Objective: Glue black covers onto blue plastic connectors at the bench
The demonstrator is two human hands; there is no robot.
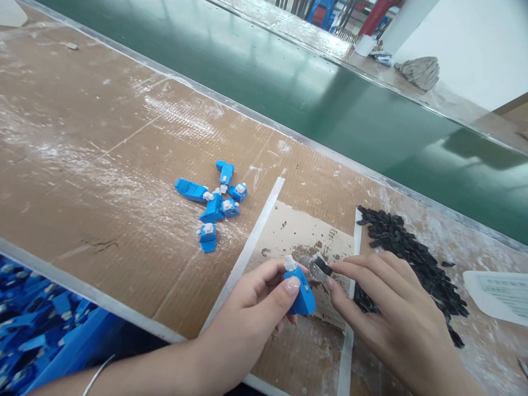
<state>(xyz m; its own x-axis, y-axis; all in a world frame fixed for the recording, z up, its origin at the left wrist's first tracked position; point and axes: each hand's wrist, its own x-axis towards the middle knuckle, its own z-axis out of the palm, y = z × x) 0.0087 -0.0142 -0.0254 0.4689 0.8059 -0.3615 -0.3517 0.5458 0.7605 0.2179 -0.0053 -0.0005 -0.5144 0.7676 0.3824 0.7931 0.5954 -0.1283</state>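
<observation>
A brown cardboard-covered worktable (82, 137) is running obliquely below a green belt-like surface (247, 71). At lower left, a blue bin (82, 346) is holding a heap of blue pieces (33, 319). Six blue plastic parts with white fittings (192, 190) are lying grouped near the middle of the worktable.

The left hand (251, 313) is grasping a blue wedge-like part (304, 300) between thumb and fingers, above a stained pale card (292, 225). This part is showing smooth, bright blue faces, small slots in its side and a whitish knob (290, 263) at its upper end; it is tilting slightly. Just right of it, the right hand (383, 291) is pinching a small, dark, oblong black piece (323, 267) by thumb and forefinger, next to a clear round dish (308, 264); contact with the dish cannot be told. Similar black pieces (408, 247) are lying heaped beyond the right hand.

As to edges, a wide stretch of cardboard is extending leftward from the grouped parts. Pale strips (243, 258) are bordering the card left and right. A narrow gap is separating the blue wedge-like part from the black piece. The heap is crowding the right hand's far side.
</observation>
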